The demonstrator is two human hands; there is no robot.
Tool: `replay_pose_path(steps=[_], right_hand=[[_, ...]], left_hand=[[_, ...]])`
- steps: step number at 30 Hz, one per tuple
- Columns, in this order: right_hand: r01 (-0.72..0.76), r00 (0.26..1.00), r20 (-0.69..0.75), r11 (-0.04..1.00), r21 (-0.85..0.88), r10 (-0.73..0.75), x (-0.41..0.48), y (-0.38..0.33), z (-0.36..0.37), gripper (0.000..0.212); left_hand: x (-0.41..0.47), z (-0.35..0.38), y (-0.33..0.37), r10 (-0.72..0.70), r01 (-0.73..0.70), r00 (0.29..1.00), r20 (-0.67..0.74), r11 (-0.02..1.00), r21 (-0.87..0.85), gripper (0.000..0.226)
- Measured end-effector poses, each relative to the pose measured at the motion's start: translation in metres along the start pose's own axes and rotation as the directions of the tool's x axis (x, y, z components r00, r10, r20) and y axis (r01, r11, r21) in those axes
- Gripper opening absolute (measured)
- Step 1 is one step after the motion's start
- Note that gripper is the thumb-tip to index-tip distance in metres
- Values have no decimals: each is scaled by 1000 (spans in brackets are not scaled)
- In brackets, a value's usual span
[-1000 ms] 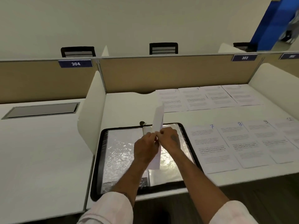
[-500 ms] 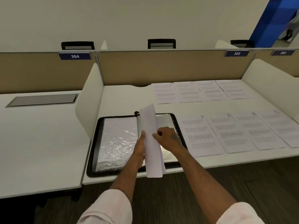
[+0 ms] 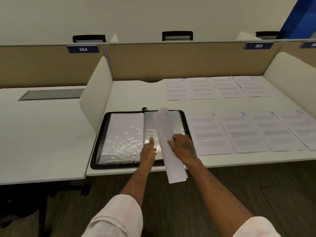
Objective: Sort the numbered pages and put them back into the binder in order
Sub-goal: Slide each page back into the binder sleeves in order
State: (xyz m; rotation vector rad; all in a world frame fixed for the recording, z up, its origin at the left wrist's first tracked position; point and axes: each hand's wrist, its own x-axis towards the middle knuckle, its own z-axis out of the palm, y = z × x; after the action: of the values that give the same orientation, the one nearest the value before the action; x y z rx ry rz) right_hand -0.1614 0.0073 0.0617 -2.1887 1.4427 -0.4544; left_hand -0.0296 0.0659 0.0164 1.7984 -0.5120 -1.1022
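On the white laminate counter (image 3: pixel 133 93), a black zip-edged binder (image 3: pixel 100 142) is lying open flat, its left side showing a crinkled, glossy clear plastic sleeve (image 3: pixel 124 135) that is catching the light. Whether a page is already sitting inside that sleeve cannot be told through the glare.

The left hand (image 3: pixel 149 152) is resting on the right-hand sleeve near the binder's spine, fingers extended and pressing down, apparently steadying the pocket. Just beside it, the right hand (image 3: pixel 183 147) is pinching a thin white paper sheet (image 3: pixel 168 146), curled lengthways, standing tilted over the binder's right half with its lower end hanging past the counter's front edge. A blue handwritten number is showing at its top, too blurred to read.

To the right, printed white sheets marked in blue ink 7 (image 3: pixel 209 132), 8 (image 3: pixel 242 130), 9 (image 3: pixel 277 130) and 10 (image 3: pixel 302 127) are lying flat in a near row, edges touching or overlapping. A far row of four similar pages (image 3: pixel 217 88) is lying behind them.

Judging by this, the sorting is looking finished, while filing is only beginning: roughly eight sheets are waiting.
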Motion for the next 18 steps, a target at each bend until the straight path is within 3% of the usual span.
replay_pose_path(steps=[1,2,3,5,8,12,15,18], right_hand=[[-5,1000,-12,1000,-16,5,0,6,-1,29],[-10,1000,-20,1000,-28,9,-1,12,-1,28],[-16,1000,-26,999,-41,15,-1,17,-2,27],[-37,999,-39,997,-74,34,-1,25,0,25],[-68,997,-54,992,-103,63,-4,29,9,25],[-100,993,-80,984,-147,89,-9,29,20,27],[-120,992,-59,976,-183,111,-12,28,26,27],[-136,990,-70,972,-191,124,-11,31,29,26]], left_hand=[[7,-7,-5,87,-81,996,-10,958,276,52],[14,-15,-9,158,-150,987,27,850,506,48],[20,-21,-12,202,-218,974,102,720,659,44],[32,-30,-15,217,-344,938,271,488,802,45],[45,-34,-20,201,-424,904,378,302,854,54],[55,-25,-29,221,-495,863,454,196,846,59],[60,-19,-36,231,-525,839,493,108,844,50],[62,-15,-37,277,-549,794,542,-59,834,32]])
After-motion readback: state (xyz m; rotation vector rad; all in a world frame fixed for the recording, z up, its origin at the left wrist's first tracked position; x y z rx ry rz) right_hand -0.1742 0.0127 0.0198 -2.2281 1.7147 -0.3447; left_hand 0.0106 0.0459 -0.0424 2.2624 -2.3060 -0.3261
